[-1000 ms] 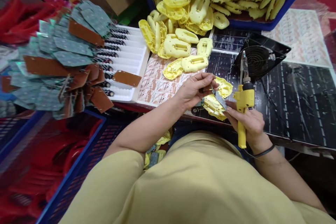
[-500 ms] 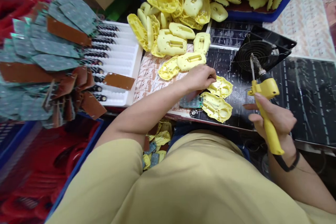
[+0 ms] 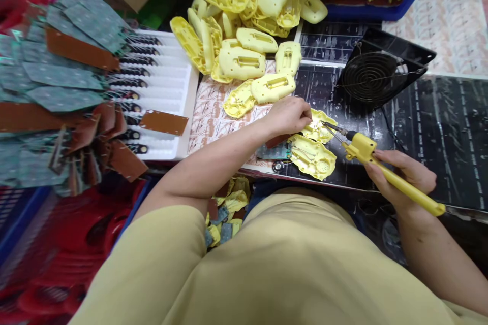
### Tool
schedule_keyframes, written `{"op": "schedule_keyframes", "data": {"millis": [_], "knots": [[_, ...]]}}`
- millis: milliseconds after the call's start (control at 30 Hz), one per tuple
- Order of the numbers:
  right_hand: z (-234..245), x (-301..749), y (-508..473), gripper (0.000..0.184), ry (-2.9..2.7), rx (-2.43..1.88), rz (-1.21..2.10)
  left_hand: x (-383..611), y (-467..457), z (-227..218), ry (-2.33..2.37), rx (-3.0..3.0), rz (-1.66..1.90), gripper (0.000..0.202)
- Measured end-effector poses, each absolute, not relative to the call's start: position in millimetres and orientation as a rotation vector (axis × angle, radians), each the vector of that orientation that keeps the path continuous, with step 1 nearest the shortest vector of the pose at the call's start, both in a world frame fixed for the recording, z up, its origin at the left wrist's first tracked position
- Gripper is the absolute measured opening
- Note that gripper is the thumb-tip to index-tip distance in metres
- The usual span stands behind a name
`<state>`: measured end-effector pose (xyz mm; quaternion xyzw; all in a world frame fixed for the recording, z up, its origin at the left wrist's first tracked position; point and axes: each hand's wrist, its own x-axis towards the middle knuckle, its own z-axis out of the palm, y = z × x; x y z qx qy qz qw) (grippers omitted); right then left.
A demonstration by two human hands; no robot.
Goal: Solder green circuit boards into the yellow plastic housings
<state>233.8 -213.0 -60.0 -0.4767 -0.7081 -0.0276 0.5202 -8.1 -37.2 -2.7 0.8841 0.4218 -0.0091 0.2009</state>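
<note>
My right hand [image 3: 407,175] is wrapped round the handle of a yellow soldering gun [image 3: 362,150], whose tip points left into the upper yellow plastic shell half [image 3: 322,132]. At that shell's left edge my left hand [image 3: 292,116] is closed in a pinch; what its fingers hold is too small to make out. Just below lies a second yellow shell half [image 3: 314,157], with thin wires across its inside. A green circuit board [image 3: 274,151] sits beside it, partly under my left hand, and a small round black speaker [image 3: 278,166] rests near the table edge.
A black fan [image 3: 375,73] stands behind the soldering gun. More yellow shells [image 3: 242,63] are heaped at the back, before a blue crate [image 3: 366,12] full of them. On the left, a white foam tray [image 3: 168,86] bears stacked circuit boards [image 3: 64,76]. Red parts [image 3: 72,244] fill a lower crate.
My right hand has swung the soldering gun left and down, from in front of the fan to the upper shell half. My left hand stays pinched at that shell.
</note>
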Motion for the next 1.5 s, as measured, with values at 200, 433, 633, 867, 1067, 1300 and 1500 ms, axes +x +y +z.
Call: {"op": "schedule_keyframes", "data": {"millis": [200,433,633,867,1067,1300,1500], "knots": [[-54,233,-204,0.014,-1.735,-1.096,0.008,-5,-38,2,1.219,2.485,-0.071,0.029],[-41,238,-198,0.017,-1.930,-1.028,-0.072,-3,-37,1,1.211,2.500,-0.066,0.030],[-37,242,-204,0.016,-1.718,-1.084,-0.198,-7,-33,-6,1.173,2.524,-0.011,0.027],[-50,246,-220,0.043,-1.657,-1.287,-0.282,-8,-30,-8,1.139,2.526,-0.009,0.026],[-52,254,-227,0.040,-1.542,-1.272,-0.316,-15,-32,-7,1.117,2.557,0.089,0.029],[-41,246,-230,0.023,-1.660,-1.179,-0.214,-22,-27,-7,1.051,2.372,0.200,0.021],[-42,236,-230,0.060,-1.806,-1.205,-0.208,-14,-29,-4,1.089,2.402,0.057,0.010]]}}
